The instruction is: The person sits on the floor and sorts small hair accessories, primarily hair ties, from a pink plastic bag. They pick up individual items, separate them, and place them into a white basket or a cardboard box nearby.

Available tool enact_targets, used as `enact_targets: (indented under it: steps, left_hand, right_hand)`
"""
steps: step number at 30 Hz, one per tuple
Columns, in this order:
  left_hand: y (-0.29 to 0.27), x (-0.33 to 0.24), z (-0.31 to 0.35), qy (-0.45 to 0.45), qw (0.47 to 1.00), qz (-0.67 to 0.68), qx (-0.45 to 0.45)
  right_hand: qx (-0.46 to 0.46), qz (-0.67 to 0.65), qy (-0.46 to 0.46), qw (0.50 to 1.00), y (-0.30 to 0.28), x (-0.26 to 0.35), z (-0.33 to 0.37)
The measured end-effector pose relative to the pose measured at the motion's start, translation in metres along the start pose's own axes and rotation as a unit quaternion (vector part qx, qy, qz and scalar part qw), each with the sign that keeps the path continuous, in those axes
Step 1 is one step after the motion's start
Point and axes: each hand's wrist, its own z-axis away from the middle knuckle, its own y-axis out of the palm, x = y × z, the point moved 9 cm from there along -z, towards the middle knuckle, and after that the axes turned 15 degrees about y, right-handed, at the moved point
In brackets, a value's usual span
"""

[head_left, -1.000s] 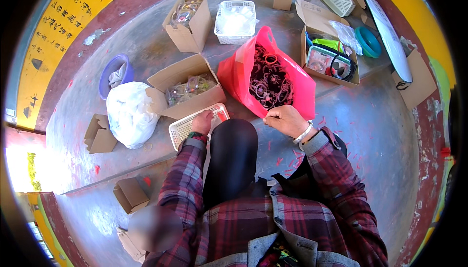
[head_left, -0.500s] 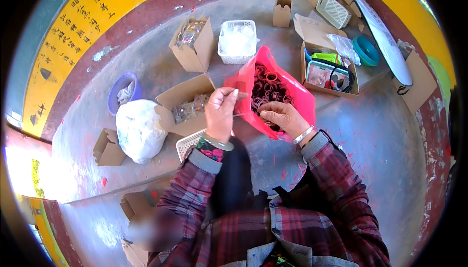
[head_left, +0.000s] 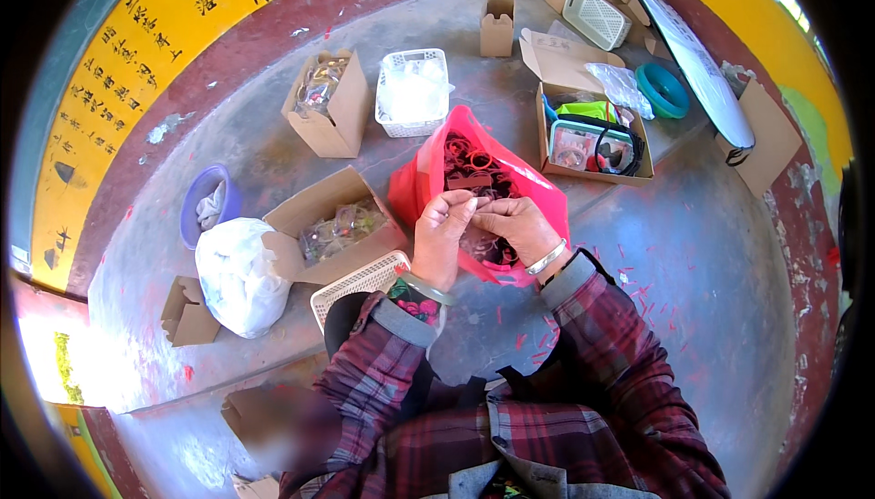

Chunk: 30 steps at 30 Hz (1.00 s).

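Observation:
A red bag [head_left: 538,196] stands open in front of me, filled with many dark maroon rings [head_left: 460,154]. Over its mouth my hands meet, fingertips touching. My left hand [head_left: 441,236] is closed in a pinch on a thin, brownish see-through piece [head_left: 468,184], whose exact kind I cannot tell. My right hand [head_left: 521,229] is pinched too, thumb against forefinger right beside the left fingertips; what it holds, if anything, is hidden. Each wrist wears a bangle.
Left of the bag lie an open carton [head_left: 314,191] of small clear packets, a cream basket [head_left: 357,282] and a stuffed white plastic bag [head_left: 239,271]. Beyond are a tall carton [head_left: 351,107] and a white basket [head_left: 412,121]. A carton of supplies [head_left: 597,169] sits far right.
My hands were apart, the right one at the rings inside the bag; now they meet fingertip to fingertip. The view has shifted, so the surroundings sit lower and further left.

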Motion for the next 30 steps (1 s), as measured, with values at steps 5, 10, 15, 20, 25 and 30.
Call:
enact_targets:
  steps: [5,10,15,20,25,30]
  left_hand:
    - [0.002,0.014,0.004,-0.105,0.994,0.015,0.038]
    - [0.001,0.022,0.008,-0.158,0.986,0.045,0.017]
    - [0.004,0.033,0.013,-0.195,0.975,0.108,0.012]
    - [0.006,0.038,0.012,-0.193,0.972,0.127,0.028]
    - [0.007,0.037,0.012,-0.179,0.974,0.135,0.021]
    - [0.006,0.035,0.011,-0.171,0.978,0.12,0.015]
  right_hand:
    - [-0.028,0.036,-0.001,0.999,-0.009,-0.009,-0.007]
    - [-0.022,0.037,0.024,0.999,-0.008,-0.011,-0.001]
    - [-0.031,0.024,0.026,0.999,-0.011,-0.013,0.002]
    - [-0.055,0.03,0.008,0.998,-0.018,-0.015,0.0]
    - [-0.055,0.033,0.002,0.998,-0.02,-0.018,-0.003]
    - [-0.056,0.026,0.013,0.998,-0.02,-0.022,-0.005]
